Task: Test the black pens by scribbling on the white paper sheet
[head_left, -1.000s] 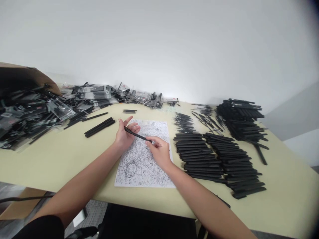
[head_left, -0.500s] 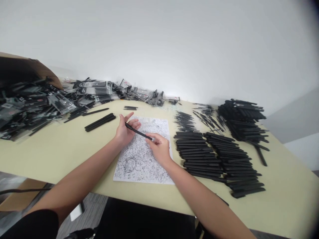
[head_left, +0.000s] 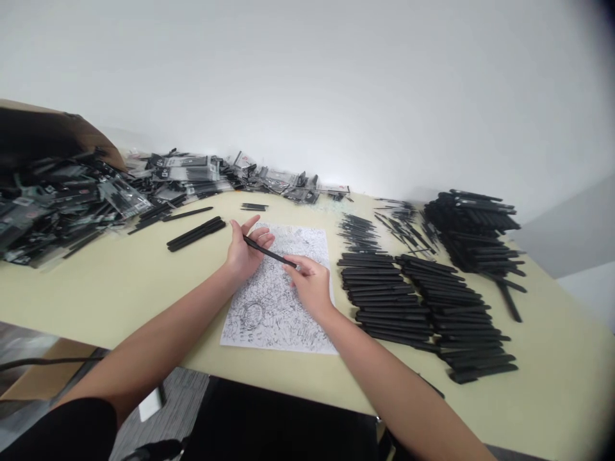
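Nearest you, a black sleeve (head_left: 67, 429) covers your left upper arm, and beyond it runs the pale yellow table (head_left: 144, 275). The paper (head_left: 283, 314) lies under your hands, crowded with dark scribbles and loops. To its right, two columns of black pens (head_left: 384, 294) lie side by side, roughly parallel. Your right hand (head_left: 311, 283) has its thumb and fingertips pinched together on the lower end of the pen (head_left: 270, 251), which you hold above the paper, between both hands. It is slim, straight and black all over, with little shine, a touch thicker toward its upper end; it slants down from left to right, and any finer marks are too small to tell. Your left hand (head_left: 243, 253) is turned palm inward, fingers spread apart, the upper end of the pen by the thumb; you cannot tell how firmly it touches there. Left of that hand, three pens (head_left: 196, 234) lie together. Farther off are refills (head_left: 358, 234) in a row, a heaped pile (head_left: 471, 224) of pens, clear packets (head_left: 187, 173), a carton (head_left: 98, 141) and the white wall (head_left: 307, 83).
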Action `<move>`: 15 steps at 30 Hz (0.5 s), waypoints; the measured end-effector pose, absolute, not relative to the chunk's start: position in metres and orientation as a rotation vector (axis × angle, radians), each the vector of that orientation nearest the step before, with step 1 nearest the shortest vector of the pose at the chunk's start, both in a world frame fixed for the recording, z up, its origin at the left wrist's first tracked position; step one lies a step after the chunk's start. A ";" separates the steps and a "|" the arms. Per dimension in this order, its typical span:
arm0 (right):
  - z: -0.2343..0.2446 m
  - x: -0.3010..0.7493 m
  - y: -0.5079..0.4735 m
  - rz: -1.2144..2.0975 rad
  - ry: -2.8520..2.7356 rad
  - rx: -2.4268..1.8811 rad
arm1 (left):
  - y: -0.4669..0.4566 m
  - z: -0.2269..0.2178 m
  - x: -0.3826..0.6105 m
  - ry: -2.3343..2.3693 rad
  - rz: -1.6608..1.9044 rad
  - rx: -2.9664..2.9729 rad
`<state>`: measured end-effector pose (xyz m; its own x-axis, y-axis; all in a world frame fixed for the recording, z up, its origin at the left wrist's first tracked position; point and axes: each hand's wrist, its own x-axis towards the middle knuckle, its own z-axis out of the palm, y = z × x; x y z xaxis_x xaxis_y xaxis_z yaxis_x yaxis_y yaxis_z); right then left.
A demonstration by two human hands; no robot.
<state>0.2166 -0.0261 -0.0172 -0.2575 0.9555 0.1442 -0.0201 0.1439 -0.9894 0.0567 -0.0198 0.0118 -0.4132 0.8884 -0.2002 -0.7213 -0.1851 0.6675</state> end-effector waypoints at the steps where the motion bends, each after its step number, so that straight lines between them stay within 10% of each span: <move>1: -0.017 0.217 -0.026 1.277 -1.462 -0.961 | -0.020 0.012 0.058 0.855 1.820 0.252; 15: -0.016 0.219 -0.027 1.253 -1.422 -0.977 | -0.022 0.010 0.065 0.857 1.790 0.307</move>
<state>0.2190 -0.0274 -0.0158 -0.2103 0.9658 0.1516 -0.0291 0.1488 -0.9884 0.0654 -0.0221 0.0103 -0.3903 0.9003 -0.1926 -0.7146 -0.1644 0.6800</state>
